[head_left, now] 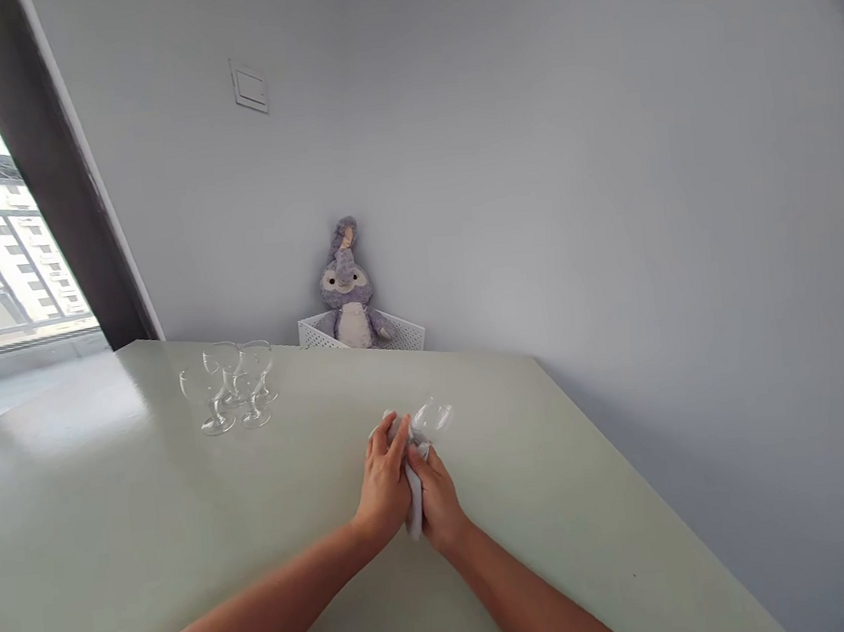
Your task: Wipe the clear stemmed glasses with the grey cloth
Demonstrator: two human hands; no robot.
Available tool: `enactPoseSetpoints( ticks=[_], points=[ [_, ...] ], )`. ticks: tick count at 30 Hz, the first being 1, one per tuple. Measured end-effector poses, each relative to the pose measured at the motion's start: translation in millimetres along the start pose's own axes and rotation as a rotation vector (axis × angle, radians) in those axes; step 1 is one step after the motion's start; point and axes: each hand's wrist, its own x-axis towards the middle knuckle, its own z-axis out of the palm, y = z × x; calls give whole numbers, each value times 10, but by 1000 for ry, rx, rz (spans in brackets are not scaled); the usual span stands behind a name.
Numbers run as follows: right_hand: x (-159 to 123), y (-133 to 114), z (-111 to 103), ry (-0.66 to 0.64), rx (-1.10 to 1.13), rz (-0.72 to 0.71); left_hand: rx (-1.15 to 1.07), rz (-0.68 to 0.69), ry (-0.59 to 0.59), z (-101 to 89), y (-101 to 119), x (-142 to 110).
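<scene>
Above the table's middle, my two hands are close together around a clear stemmed glass. Its bowl tilts away to the upper right, while the foot is hidden by fingers and fabric. My left hand is closed on a white cloth, pressing it around the glass's lower end. The cloth hangs down between my palms. On the other side, my right hand is closed at the stem, thumb on top, with its fingers mostly hidden. Several similar stemmed glasses stand upright in a cluster at the table's far left.
A pale green table spans the view, its right edge running along a grey wall. Behind its far edge, a white perforated basket holds a grey plush toy. A window with a railing is at left.
</scene>
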Motion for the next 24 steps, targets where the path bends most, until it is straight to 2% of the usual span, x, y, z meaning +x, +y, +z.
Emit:
enactPoseSetpoints(
  ticks=[2, 4, 6, 8, 10, 12, 15, 18, 20, 22, 24],
  points=[
    [42, -22, -58, 26, 2, 12, -99, -40, -99, -30, -3, 24],
    [75, -83, -118, 8, 11, 50, -255, -151, -195, -135, 10, 94],
    [81, -167, -165, -103, 23, 138, -438, -294, -260, -289, 45, 187],
    [59, -249, -191, -271, 24, 261, -614, -390, -346, -440, 88, 264],
    [28, -308, -202, -395, 3, 338, -739, -417, -425, -546, 119, 301],
    [5, -336, -206, -441, -101, 327, -784, -407, -429, -587, 125, 292],
    [1, -320, -213, -341, -567, 113, -743, -424, -313, -550, 107, 223],
    [15, -255, -213, -104, -1230, -222, -734, -478, -183, -462, 100, 143],
    [19, -214, -207, 15, -1565, -459, -807, -501, -106, -409, 105, 105],
    [13, -197, -196, 89, -1753, -696, -912, -531, -48, -376, 111, 85],
    [3, -204, -186, 113, -1833, -876, -1001, -582, -18, -366, 116, 81]
  ],
)
